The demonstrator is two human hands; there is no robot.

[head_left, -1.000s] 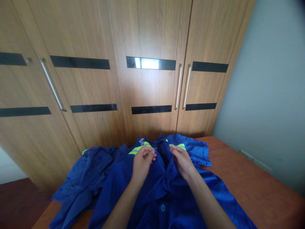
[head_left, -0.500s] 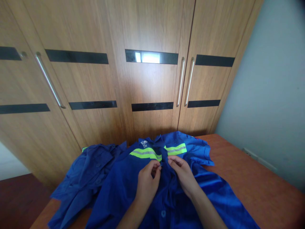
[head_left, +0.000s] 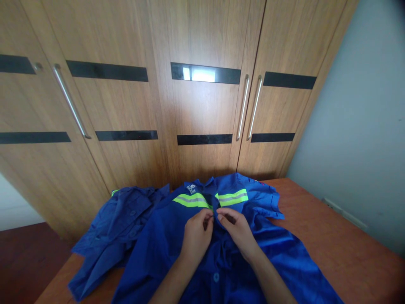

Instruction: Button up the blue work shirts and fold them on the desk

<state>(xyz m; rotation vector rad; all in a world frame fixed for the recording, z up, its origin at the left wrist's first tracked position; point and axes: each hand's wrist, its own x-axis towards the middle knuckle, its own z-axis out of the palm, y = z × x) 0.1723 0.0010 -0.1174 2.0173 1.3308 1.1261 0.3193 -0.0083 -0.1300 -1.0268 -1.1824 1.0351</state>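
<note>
- I had my left hand (head_left: 198, 232) at the blue shirt's (head_left: 278, 249) front opening, fingers pinched narrow on the cloth edge.
- My right hand (head_left: 237, 232) held the opposite edge just beside it, fingers also narrow.
- The shirt lay spread from the tabletop's (head_left: 329, 223) far edge towards me, a button (head_left: 216, 277) below my hands.
- A crumpled blue garment (head_left: 120, 215) lay by the tabletop's left edge.

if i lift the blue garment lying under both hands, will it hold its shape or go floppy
The blue garment would probably sag and fold, since its cloth already lies in soft creases. Its open-looking neck and loose sleeve would likely hang down. It seems unlikely to break, being cloth.
</note>
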